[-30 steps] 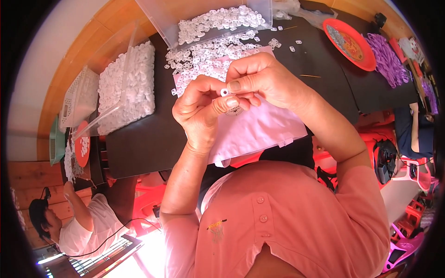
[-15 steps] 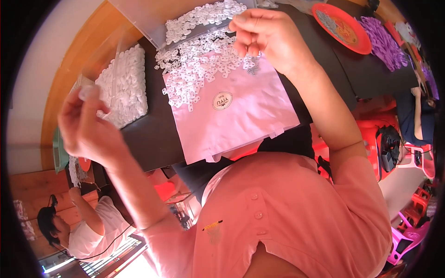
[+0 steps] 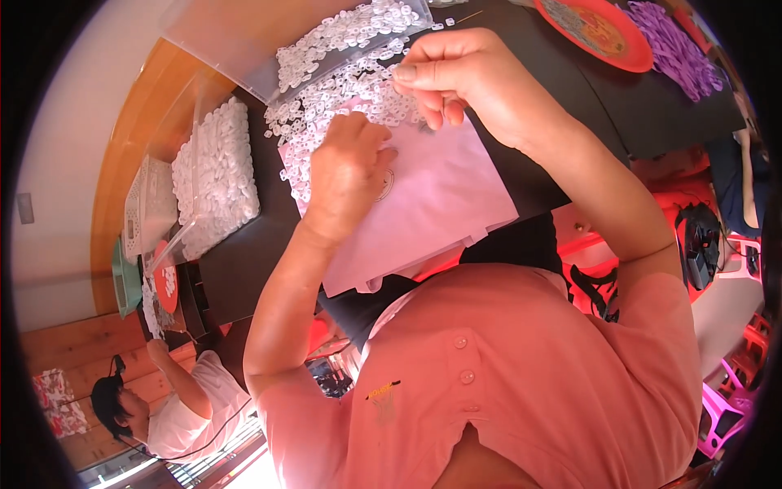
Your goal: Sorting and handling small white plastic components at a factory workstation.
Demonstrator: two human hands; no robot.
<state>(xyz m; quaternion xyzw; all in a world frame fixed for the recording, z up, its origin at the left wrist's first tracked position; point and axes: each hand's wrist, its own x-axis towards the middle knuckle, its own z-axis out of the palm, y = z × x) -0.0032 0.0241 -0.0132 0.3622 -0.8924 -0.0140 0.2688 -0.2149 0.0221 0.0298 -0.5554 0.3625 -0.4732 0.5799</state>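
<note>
My left hand (image 3: 346, 175) hovers over or rests on a pink flat bag (image 3: 440, 196), its fingers curled; what they hold, if anything, is hidden. A round label on the bag shows partly beside it. My right hand (image 3: 481, 90) is raised at the bag's far edge, thumb and forefinger pinched; whatever is between them is too small to make out. Small white pieces with holes (image 3: 305, 126) lie heaped across the far left of the bag. More of them lie in a tipped clear plastic box (image 3: 216, 37) behind.
On the left, a clear box (image 3: 195, 134) holds many white rounded pieces, near a white perforated basket (image 3: 147, 204). At far right lie a red plate (image 3: 631, 57) of small parts and a purple strip bundle (image 3: 672, 53). Another person (image 3: 191, 399) works at lower left.
My left hand has moved right from beside the left box, where it held a small white piece, to over the pink bag. The right hand stays pinched near the white pieces.
</note>
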